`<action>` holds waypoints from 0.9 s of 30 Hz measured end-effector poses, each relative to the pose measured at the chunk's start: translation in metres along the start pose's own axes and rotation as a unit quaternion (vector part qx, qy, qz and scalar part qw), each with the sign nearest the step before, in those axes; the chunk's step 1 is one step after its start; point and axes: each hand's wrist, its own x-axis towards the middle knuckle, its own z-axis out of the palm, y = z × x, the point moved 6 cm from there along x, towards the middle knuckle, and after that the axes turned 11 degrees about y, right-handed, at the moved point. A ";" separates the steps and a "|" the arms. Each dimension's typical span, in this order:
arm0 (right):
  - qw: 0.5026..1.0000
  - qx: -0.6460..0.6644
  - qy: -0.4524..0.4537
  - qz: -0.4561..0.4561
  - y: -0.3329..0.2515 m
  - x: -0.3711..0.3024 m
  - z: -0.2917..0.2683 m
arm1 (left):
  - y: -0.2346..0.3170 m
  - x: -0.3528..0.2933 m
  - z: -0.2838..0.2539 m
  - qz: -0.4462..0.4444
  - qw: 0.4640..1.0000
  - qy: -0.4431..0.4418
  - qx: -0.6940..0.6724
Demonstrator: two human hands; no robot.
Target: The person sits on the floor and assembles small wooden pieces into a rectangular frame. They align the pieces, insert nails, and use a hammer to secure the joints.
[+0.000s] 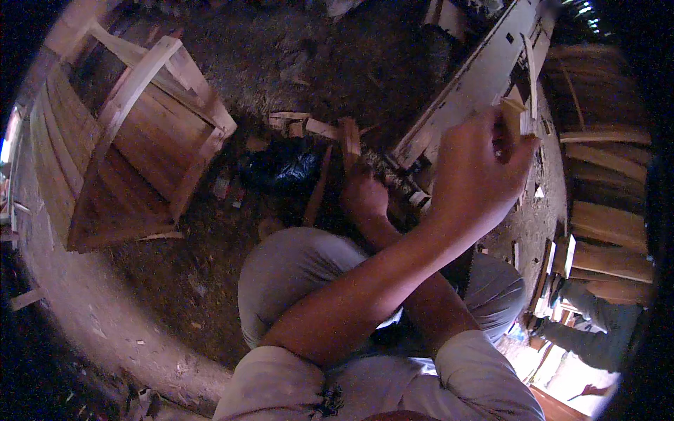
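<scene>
Just right of the black plastic bag (281, 168), the person's right hand (365, 195) is resting against the lower end of a brown wooden stick (349, 137). Farther right of the bag, the left hand (477, 158) is holding a pale wood piece (514, 112), and the left forearm is crossing over the right one. With the arms overlapping like this, one could be knocking the other, probably if both are moving at once. The pale piece could also be slipping or turning, since the fingers seem to be holding only part of it. Splinters could be catching the skin, as the wood is looking rough. Beyond the bag to the upper right, a long pale board (456, 91) is lying at a slant, and the left hand could be scraping it if reaching outward.

As for the fingers, those of the left hand are curling toward the thumb, leaving only a small gap, with the pale piece standing between them. Those of the right hand are looking bent and touching the stick, but shadow is hiding their undersides, so whether they are truly gripping it cannot be told.
</scene>
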 end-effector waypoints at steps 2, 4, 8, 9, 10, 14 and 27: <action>0.999 0.027 0.022 -0.007 0.007 0.002 0.023 | 0.004 -0.002 -0.003 -0.017 1.000 -0.013 -0.022; 0.998 0.058 -0.006 0.024 -0.009 0.018 0.031 | 0.000 -0.005 0.004 -0.016 0.999 -0.012 -0.033; 0.996 0.088 -0.016 0.002 -0.033 0.027 0.028 | 0.027 -0.002 -0.005 -0.020 0.998 -0.027 -0.057; 0.995 0.098 -0.016 0.000 -0.025 0.024 0.027 | 0.029 -0.008 -0.009 -0.044 0.994 -0.015 -0.097; 0.993 0.112 -0.020 -0.002 -0.008 0.017 0.026 | 0.026 -0.011 -0.010 -0.026 0.997 -0.002 -0.070; 0.946 0.304 -0.039 -0.102 -0.003 -0.006 -0.038 | 0.014 -0.002 -0.003 -0.054 0.990 -0.008 -0.133; 0.836 0.447 0.196 0.251 0.383 -0.268 -0.298 | -0.058 0.011 -0.024 -0.118 0.984 -0.125 -0.048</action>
